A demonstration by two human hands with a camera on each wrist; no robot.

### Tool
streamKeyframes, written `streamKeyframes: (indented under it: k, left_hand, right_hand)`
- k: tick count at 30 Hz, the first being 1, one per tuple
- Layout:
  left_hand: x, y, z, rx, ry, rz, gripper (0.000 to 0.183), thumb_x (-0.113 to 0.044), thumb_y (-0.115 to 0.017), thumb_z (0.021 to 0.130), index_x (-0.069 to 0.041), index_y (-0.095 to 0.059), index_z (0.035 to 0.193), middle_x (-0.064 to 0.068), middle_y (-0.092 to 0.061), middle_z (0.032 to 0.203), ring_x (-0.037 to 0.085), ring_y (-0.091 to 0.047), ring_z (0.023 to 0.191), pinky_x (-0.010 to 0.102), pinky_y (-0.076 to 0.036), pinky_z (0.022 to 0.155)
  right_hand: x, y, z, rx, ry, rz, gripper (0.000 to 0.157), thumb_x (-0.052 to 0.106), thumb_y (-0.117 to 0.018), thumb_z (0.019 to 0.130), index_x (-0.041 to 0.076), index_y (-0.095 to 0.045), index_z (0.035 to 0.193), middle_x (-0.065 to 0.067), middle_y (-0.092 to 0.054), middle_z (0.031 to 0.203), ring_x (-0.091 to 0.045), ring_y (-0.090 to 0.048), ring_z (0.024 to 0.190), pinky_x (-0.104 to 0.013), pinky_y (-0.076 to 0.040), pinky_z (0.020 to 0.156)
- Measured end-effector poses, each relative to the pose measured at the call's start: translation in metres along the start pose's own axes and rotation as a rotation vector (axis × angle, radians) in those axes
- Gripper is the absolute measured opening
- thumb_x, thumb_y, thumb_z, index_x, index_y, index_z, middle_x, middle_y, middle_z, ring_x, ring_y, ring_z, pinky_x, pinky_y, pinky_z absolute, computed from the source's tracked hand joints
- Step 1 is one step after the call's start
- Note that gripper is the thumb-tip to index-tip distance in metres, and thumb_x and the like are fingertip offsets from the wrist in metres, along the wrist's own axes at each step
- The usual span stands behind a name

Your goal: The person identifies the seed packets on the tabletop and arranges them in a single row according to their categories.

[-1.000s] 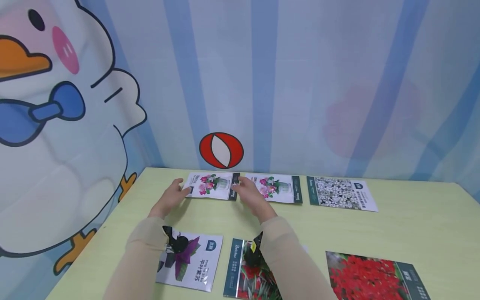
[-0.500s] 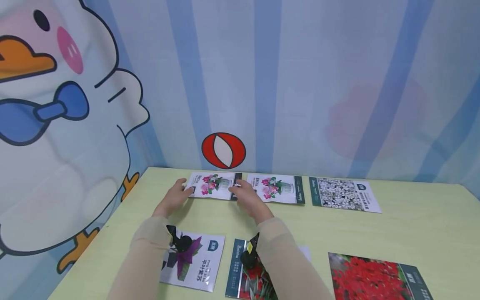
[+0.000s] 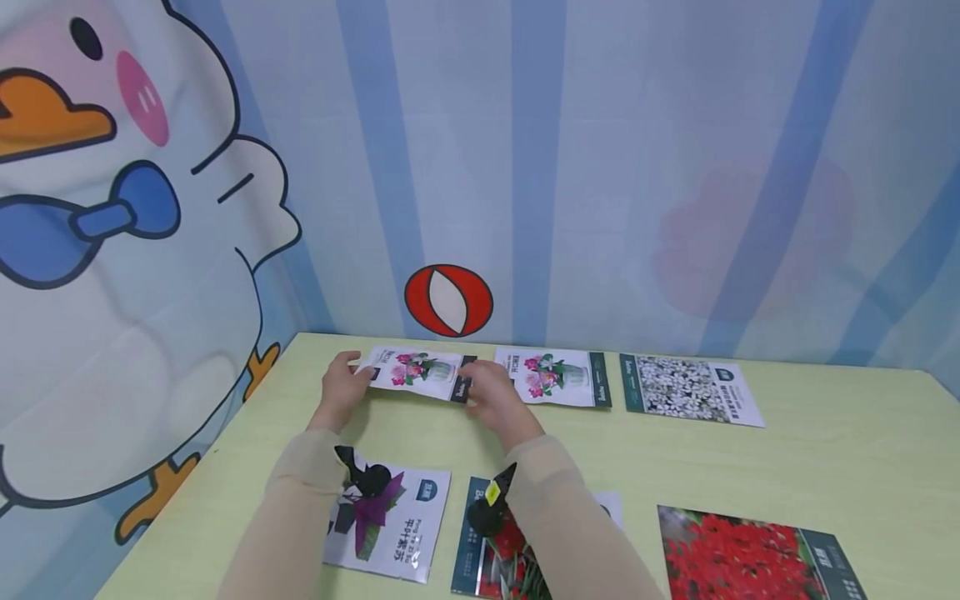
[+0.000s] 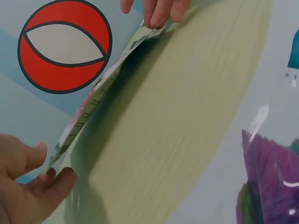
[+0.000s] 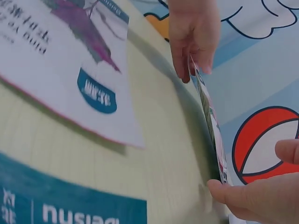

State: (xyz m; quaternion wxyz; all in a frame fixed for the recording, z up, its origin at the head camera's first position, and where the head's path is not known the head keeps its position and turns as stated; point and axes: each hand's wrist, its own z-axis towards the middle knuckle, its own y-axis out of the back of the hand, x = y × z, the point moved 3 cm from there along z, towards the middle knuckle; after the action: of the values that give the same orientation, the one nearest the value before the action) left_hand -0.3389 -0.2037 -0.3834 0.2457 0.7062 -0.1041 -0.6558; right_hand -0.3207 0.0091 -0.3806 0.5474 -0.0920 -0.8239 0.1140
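A white seed packet [image 3: 416,372] with pink flowers and a dark end band is raised off the table at the back left. My left hand [image 3: 343,393] pinches its left end between thumb and fingers. At the banded right end, my right hand [image 3: 501,404] holds the packet's edge. Both wrist views show the packet [image 4: 98,95] nearly edge-on, tilted, with a shadow beneath it. Just to the right lies a matching flower packet [image 3: 551,375], partly behind my right hand. Beyond that is a packet with white blossoms [image 3: 678,387].
Nearer me lie a purple-leaf packet [image 3: 420,529], a packet with red flowers and green leaves [image 3: 468,554] partly under my right forearm, and a red-flower packet [image 3: 738,554]. A printed cloth [image 3: 615,167] hangs behind the pale table [image 3: 840,450].
The held packet has come up off the table and tilted, shifting slightly left. My left hand has moved a little left and up with it. The other packets lie as before.
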Motion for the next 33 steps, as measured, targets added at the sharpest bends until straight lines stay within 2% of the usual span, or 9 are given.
streamKeyframes:
  k: [3,6,11,14,19,23,26,29,33]
  left_hand:
    - [0.001,0.004,0.000,-0.058,0.035,-0.141,0.047,0.001,-0.044,0.094,0.009,-0.031,0.138,0.032,-0.041,0.130,0.035,-0.048,0.109,0.028,-0.050,0.077]
    - [0.001,0.008,0.000,-0.071,0.080,-0.308,0.049,0.004,-0.043,0.094,0.008,-0.029,0.140,0.032,-0.040,0.133,0.029,-0.053,0.101,0.015,-0.049,0.063]
    - [-0.001,0.013,0.000,-0.054,0.129,-0.471,0.050,0.005,-0.041,0.095,0.007,-0.025,0.142,0.031,-0.040,0.134,0.008,-0.055,0.074,0.013,-0.049,0.058]
    - [-0.003,0.015,0.000,-0.034,0.153,-0.504,0.051,0.005,-0.040,0.095,0.006,-0.024,0.143,0.030,-0.038,0.136,0.004,-0.053,0.069,0.013,-0.049,0.059]
    - [-0.005,0.017,0.000,0.016,0.192,-0.544,0.051,0.004,-0.041,0.095,0.005,-0.025,0.144,0.030,-0.037,0.136,0.003,-0.054,0.068,0.013,-0.049,0.061]
    - [-0.009,0.018,-0.002,0.086,0.209,-0.557,0.052,0.003,-0.042,0.095,0.004,-0.025,0.144,0.030,-0.036,0.136,0.001,-0.055,0.064,0.012,-0.048,0.059]
    - [-0.013,0.019,-0.004,0.144,0.228,-0.552,0.052,0.001,-0.044,0.096,0.001,-0.027,0.144,0.027,-0.035,0.138,0.003,-0.056,0.066,0.012,-0.048,0.058]
    - [-0.016,0.019,-0.004,0.187,0.241,-0.539,0.051,-0.002,-0.046,0.096,-0.001,-0.029,0.144,0.025,-0.035,0.139,0.005,-0.056,0.070,0.012,-0.048,0.059]
    - [-0.019,0.016,-0.002,0.203,0.264,-0.529,0.050,-0.004,-0.050,0.095,-0.003,-0.035,0.143,0.021,-0.038,0.137,0.006,-0.056,0.073,0.012,-0.048,0.061]
  right_hand:
    - [0.000,-0.003,-0.003,-0.027,-0.028,0.050,0.058,0.004,-0.051,0.089,-0.002,-0.028,0.142,-0.024,-0.023,0.147,-0.040,-0.030,0.129,-0.056,-0.031,0.102]
    - [0.000,-0.004,-0.006,-0.067,-0.054,0.139,0.059,0.002,-0.051,0.089,-0.002,-0.026,0.143,-0.030,-0.029,0.140,-0.036,-0.041,0.114,-0.056,-0.034,0.099]
    - [0.000,-0.003,-0.009,-0.142,-0.081,0.329,0.064,-0.002,-0.049,0.088,0.002,-0.019,0.145,-0.030,-0.040,0.128,-0.026,-0.044,0.085,-0.057,-0.038,0.096]
    - [-0.001,-0.003,-0.009,-0.154,-0.108,0.382,0.057,-0.002,-0.049,0.088,0.002,-0.027,0.141,-0.027,-0.043,0.123,-0.025,-0.043,0.084,-0.055,-0.040,0.094]
    - [-0.001,0.000,-0.007,-0.120,-0.155,0.401,0.045,0.001,-0.049,0.089,0.002,-0.038,0.133,-0.017,-0.045,0.104,-0.021,-0.043,0.079,-0.053,-0.040,0.096]
    - [0.000,0.005,-0.002,-0.046,-0.221,0.465,0.021,0.004,-0.048,0.091,-0.004,-0.046,0.110,-0.013,-0.046,0.095,-0.020,-0.047,0.083,-0.041,-0.043,0.096]
    - [0.002,0.011,0.001,0.002,-0.247,0.479,0.008,0.005,-0.049,0.092,-0.002,-0.047,0.096,-0.014,-0.049,0.098,-0.021,-0.050,0.095,-0.033,-0.044,0.095]
    - [0.005,0.017,0.001,0.033,-0.240,0.426,0.008,0.003,-0.051,0.091,0.000,-0.050,0.099,-0.015,-0.050,0.101,-0.022,-0.050,0.098,-0.032,-0.043,0.096]
    - [0.007,0.021,-0.001,0.121,-0.255,0.273,0.019,0.003,-0.050,0.091,-0.002,-0.049,0.110,-0.015,-0.052,0.099,-0.019,-0.055,0.086,-0.027,-0.052,0.080]
